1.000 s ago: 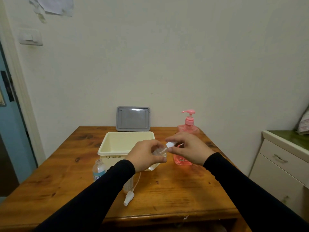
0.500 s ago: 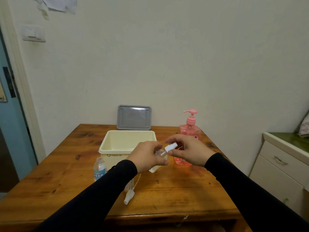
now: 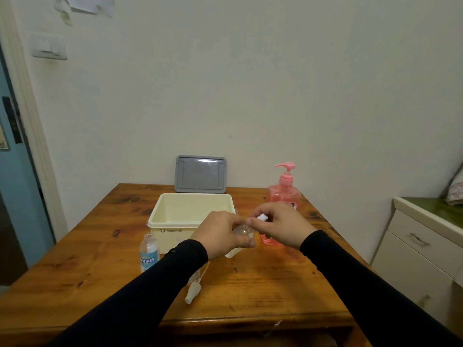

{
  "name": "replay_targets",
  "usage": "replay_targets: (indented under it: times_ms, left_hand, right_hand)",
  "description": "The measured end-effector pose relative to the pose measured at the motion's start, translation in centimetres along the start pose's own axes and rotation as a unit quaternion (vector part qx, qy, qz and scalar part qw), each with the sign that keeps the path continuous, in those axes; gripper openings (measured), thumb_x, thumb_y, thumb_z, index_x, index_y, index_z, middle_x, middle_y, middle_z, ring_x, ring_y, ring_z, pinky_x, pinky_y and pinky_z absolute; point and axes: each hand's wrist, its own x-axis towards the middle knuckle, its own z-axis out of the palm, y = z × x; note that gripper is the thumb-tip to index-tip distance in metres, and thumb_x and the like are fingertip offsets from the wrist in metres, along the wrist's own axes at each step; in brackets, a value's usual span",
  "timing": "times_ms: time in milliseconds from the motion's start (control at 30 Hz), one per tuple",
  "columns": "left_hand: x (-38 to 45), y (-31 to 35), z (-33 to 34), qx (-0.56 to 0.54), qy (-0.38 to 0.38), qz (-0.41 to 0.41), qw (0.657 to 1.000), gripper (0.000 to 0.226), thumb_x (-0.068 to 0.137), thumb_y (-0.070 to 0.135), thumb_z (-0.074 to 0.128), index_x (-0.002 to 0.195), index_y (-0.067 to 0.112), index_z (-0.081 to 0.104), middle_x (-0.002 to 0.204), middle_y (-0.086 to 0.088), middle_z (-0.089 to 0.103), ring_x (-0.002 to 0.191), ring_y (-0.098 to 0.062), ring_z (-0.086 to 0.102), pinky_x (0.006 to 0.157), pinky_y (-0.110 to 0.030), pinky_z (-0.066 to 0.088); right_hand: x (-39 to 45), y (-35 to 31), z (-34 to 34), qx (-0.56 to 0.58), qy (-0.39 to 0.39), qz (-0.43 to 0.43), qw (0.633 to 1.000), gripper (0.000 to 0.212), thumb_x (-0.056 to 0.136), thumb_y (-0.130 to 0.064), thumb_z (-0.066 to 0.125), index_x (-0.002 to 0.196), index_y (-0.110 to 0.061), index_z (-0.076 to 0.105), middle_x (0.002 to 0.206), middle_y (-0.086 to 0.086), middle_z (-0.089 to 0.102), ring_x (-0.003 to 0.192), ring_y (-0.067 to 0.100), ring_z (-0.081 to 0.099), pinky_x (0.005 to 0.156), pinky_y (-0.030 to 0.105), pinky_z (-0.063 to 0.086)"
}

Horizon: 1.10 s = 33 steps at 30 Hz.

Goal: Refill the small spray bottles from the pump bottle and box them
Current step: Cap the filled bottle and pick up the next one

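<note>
My left hand grips a small clear spray bottle above the table, in front of the cream box. My right hand pinches the bottle's white spray head at its neck. The pink pump bottle stands behind my right hand, partly hidden by it. A second small bottle with a blue label stands uncapped left of my left arm. A loose white spray head with its tube lies on the table beside that arm.
The box's grey lid leans against the wall behind the box. The wooden table reaches to the wall. A white cabinet with drawers stands at the right. A blue door is at the far left.
The spray head has gone down into the bottle's neck: its tube, visible a second ago, is now hidden. Both hands have moved closer together.
</note>
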Motion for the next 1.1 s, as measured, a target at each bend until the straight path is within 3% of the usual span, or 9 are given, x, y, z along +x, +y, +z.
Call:
replay_targets:
  times_ms: [100, 200, 367, 433, 633, 800, 867, 1000, 1100]
  left_hand:
    - [0.1, 0.1, 0.1, -0.010, -0.001, 0.002, 1.000, 0.051, 0.076, 0.041, 0.075, 0.123, 0.025, 0.063, 0.113, 0.002, 0.067, 0.090, -0.010, 0.059, 0.080, -0.020, 0.046]
    - [0.1, 0.0, 0.0, -0.025, -0.003, -0.004, 1.000, 0.050, 0.075, 0.041, 0.077, 0.121, 0.023, 0.065, 0.110, 0.002, 0.068, 0.090, -0.011, 0.061, 0.080, -0.021, 0.047]
    - [0.1, -0.4, -0.3, -0.012, -0.007, -0.016, 1.000, 0.044, 0.074, 0.043, 0.077, 0.111, 0.022, 0.069, 0.097, 0.005, 0.067, 0.086, -0.011, 0.060, 0.077, -0.024, 0.051]
    - [0.2, -0.4, -0.4, -0.013, -0.007, -0.014, 1.000, 0.042, 0.073, 0.043, 0.077, 0.108, 0.021, 0.070, 0.094, 0.005, 0.067, 0.085, -0.011, 0.061, 0.077, -0.025, 0.052]
    - [0.3, -0.1, 0.1, -0.031, 0.008, -0.002, 0.999, 0.051, 0.075, 0.042, 0.076, 0.121, 0.024, 0.065, 0.109, 0.004, 0.067, 0.089, -0.008, 0.057, 0.077, -0.019, 0.044]
    - [0.4, 0.0, 0.2, -0.032, 0.013, -0.005, 0.999, 0.045, 0.074, 0.044, 0.077, 0.112, 0.021, 0.069, 0.098, 0.004, 0.069, 0.086, -0.010, 0.061, 0.076, -0.023, 0.049]
    - [0.4, -0.1, -0.1, -0.035, 0.018, -0.011, 0.999, 0.044, 0.072, 0.045, 0.077, 0.108, 0.021, 0.070, 0.100, 0.004, 0.069, 0.088, -0.011, 0.061, 0.079, -0.025, 0.052]
    - [0.5, -0.8, -0.7, -0.037, 0.023, -0.023, 0.999, 0.052, 0.071, 0.046, 0.078, 0.115, 0.021, 0.068, 0.104, 0.007, 0.068, 0.090, -0.007, 0.059, 0.079, -0.022, 0.049]
    - [0.3, -0.8, -0.7, -0.031, 0.025, -0.019, 0.999, 0.052, 0.071, 0.048, 0.077, 0.115, 0.022, 0.068, 0.103, 0.007, 0.067, 0.089, -0.007, 0.059, 0.076, -0.019, 0.047]
  right_hand:
    - [-0.1, 0.1, 0.7, 0.007, 0.040, 0.008, 0.999, 0.020, 0.089, -0.044, 0.059, 0.088, -0.025, 0.061, 0.077, -0.009, 0.063, 0.060, 0.003, 0.059, 0.052, 0.013, 0.043]
    - [-0.2, 0.3, 1.3, 0.067, 0.059, 0.028, 0.996, 0.028, 0.087, -0.049, 0.060, 0.085, -0.020, 0.062, 0.074, -0.005, 0.066, 0.057, 0.004, 0.060, 0.053, 0.015, 0.047]
    - [-0.4, 0.5, 0.1, 0.160, -0.054, 0.049, 0.984, 0.016, 0.088, -0.027, 0.066, 0.096, -0.013, 0.065, 0.075, 0.004, 0.070, 0.059, 0.007, 0.064, 0.056, 0.018, 0.051]
    - [-0.3, 0.5, -0.1, 0.162, -0.060, 0.051, 0.984, 0.017, 0.089, -0.027, 0.066, 0.095, -0.011, 0.065, 0.072, 0.004, 0.071, 0.058, 0.008, 0.065, 0.055, 0.019, 0.052]
    - [-0.1, 0.6, 1.0, 0.125, 0.029, 0.067, 0.989, 0.026, 0.086, -0.042, 0.065, 0.082, -0.016, 0.062, 0.064, -0.002, 0.064, 0.052, 0.007, 0.057, 0.051, 0.018, 0.048]
    - [0.1, 0.0, 1.9, 0.133, 0.091, 0.054, 0.985, 0.030, 0.087, -0.043, 0.063, 0.084, -0.014, 0.066, 0.059, -0.009, 0.056, 0.045, -0.002, 0.048, 0.043, 0.011, 0.037]
    - [-0.1, -0.1, 1.7, 0.182, 0.071, 0.054, 0.979, 0.034, 0.088, -0.045, 0.061, 0.079, -0.013, 0.066, 0.053, -0.006, 0.056, 0.044, 0.002, 0.049, 0.046, 0.016, 0.041]
    - [-0.4, 0.1, 0.8, 0.231, -0.019, 0.043, 0.972, 0.014, 0.091, -0.024, 0.061, 0.089, -0.012, 0.067, 0.061, -0.002, 0.063, 0.052, 0.007, 0.057, 0.049, 0.018, 0.044]
    - [-0.1, 0.3, 0.8, 0.194, -0.007, 0.042, 0.980, 0.019, 0.088, -0.030, 0.065, 0.087, -0.012, 0.068, 0.061, -0.003, 0.062, 0.053, 0.006, 0.056, 0.053, 0.019, 0.046]
